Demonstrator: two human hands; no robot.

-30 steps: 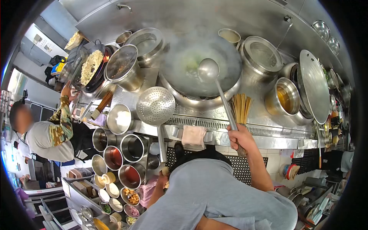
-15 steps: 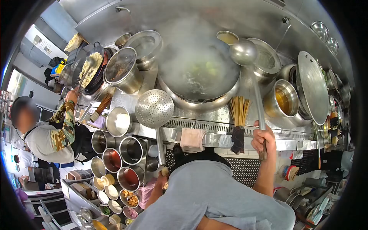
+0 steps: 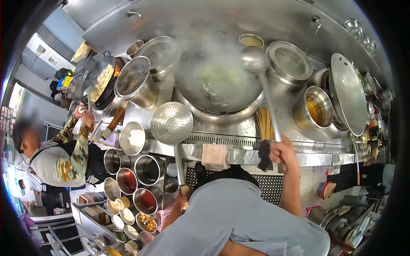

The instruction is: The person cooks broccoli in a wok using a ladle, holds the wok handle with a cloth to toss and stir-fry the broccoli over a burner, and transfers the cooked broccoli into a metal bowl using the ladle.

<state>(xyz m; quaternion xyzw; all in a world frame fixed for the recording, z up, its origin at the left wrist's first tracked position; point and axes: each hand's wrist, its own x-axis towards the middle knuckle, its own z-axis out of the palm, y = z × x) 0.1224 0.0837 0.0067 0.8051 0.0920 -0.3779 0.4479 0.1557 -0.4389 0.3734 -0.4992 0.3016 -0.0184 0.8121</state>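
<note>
Right hand with ladle, greens in wok

Fisheye, strong barrel distortion: bench bows, black vignette at the corners, blue fringe on left rim. Bright, cool-white, fairly even; lamps out of shot. Window at left close to clipped. Glare on the bench and strainer, faint orange glints on wall. Steam veils wok, kills contrast there. Ladle a bit soft. Blur patch over co-worker's head. Mat reads dark.
</note>
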